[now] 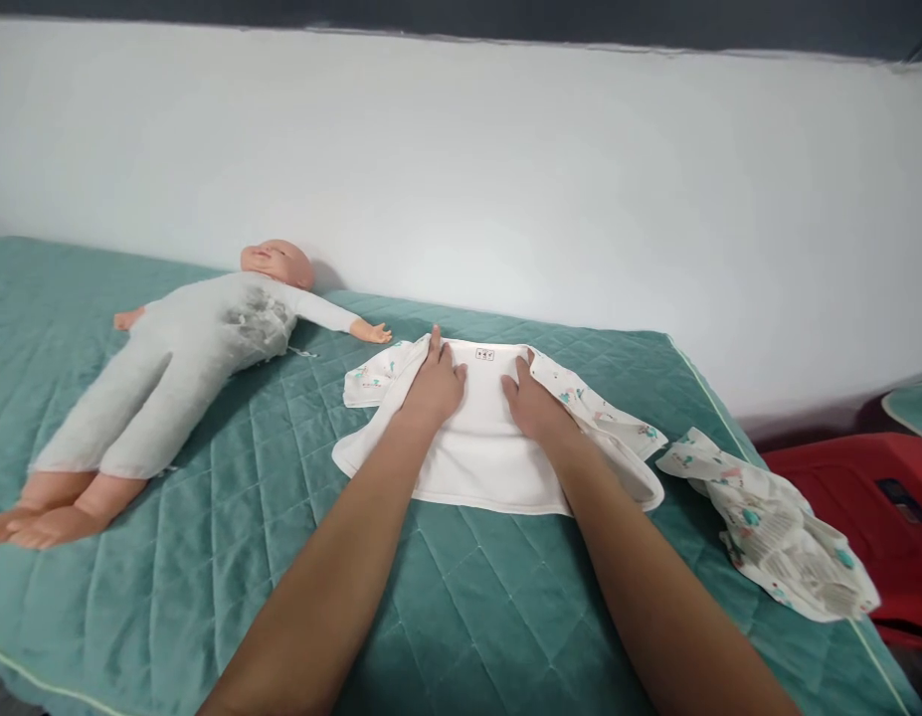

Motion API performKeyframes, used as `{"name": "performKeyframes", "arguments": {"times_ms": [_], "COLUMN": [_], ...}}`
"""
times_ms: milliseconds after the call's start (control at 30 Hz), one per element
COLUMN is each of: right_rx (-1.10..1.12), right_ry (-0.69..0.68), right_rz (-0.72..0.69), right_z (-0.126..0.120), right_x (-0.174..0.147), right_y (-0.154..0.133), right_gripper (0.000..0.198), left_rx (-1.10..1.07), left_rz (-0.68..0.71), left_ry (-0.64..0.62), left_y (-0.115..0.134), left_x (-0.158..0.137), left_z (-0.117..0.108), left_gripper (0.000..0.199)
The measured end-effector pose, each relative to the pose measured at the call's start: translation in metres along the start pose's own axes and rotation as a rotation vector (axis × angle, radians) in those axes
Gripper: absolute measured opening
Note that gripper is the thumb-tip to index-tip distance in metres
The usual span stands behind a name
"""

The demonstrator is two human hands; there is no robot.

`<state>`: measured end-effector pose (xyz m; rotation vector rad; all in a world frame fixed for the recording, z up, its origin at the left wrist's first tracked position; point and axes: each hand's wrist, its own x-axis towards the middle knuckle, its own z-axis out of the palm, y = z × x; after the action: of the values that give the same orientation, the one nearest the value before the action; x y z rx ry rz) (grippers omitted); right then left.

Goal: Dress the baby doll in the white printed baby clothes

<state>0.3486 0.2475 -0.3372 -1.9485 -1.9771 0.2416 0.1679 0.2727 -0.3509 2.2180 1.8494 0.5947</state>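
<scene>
A white baby shirt (479, 467) lies on the green quilted cover with its front spread apart. Its plain inside and a small neck label show, and the sleeves have a coloured print. My left hand (435, 386) rests at the left side of the neckline, index finger stretched out and thumb apart. On the right side, my right hand (536, 400) touches the front panel with thumb and index finger apart; its other fingers are partly hidden by the cloth. To the left lies a baby doll (207, 318) on its back, its white cloth body torn at one side.
A crumpled printed baby garment (781, 532) lies at the right edge of the green quilted cover (281, 587). Beyond that edge stands a red plastic object (863, 497). A white wall (461, 179) runs along the back.
</scene>
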Motion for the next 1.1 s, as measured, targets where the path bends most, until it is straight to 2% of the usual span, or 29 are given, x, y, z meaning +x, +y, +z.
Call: {"name": "performKeyframes", "arguments": {"times_ms": [267, 500, 700, 800, 967, 1100], "right_rx": [-0.017, -0.02, -0.026, -0.082, -0.159, -0.174], "right_ry": [-0.047, -0.164, -0.248, -0.183, 0.075, 0.11], "right_rz": [0.024, 0.072, 0.018, -0.062, -0.385, -0.417], "right_z": [0.01, 0.0, -0.013, -0.019, -0.029, -0.036], "right_x": [0.001, -0.006, -0.042, -0.072, -0.137, -0.167], "right_y": [0.0, -0.009, -0.013, -0.01, -0.001, 0.001], "right_gripper": [0.064, 0.068, 0.069, 0.064, 0.04, 0.03], "left_rx": [0.06, 0.119, 0.155, 0.145, 0.057, 0.096], "left_rz": [0.045, -0.022, -0.018, 0.045, 0.21, 0.22], "left_ry": [-0.038, -0.096, -0.048, 0.022, 0.125, 0.15], "left_y": [0.011, 0.036, 0.047, 0.046, 0.035, 0.024], "left_x": [-0.007, -0.045, -0.083, -0.103, -0.144, -0.171], "left_z": [0.002, -0.01, -0.013, -0.018, -0.036, -0.047], "left_gripper": [0.059, 0.061, 0.058, 0.049, 0.028, 0.03]}}
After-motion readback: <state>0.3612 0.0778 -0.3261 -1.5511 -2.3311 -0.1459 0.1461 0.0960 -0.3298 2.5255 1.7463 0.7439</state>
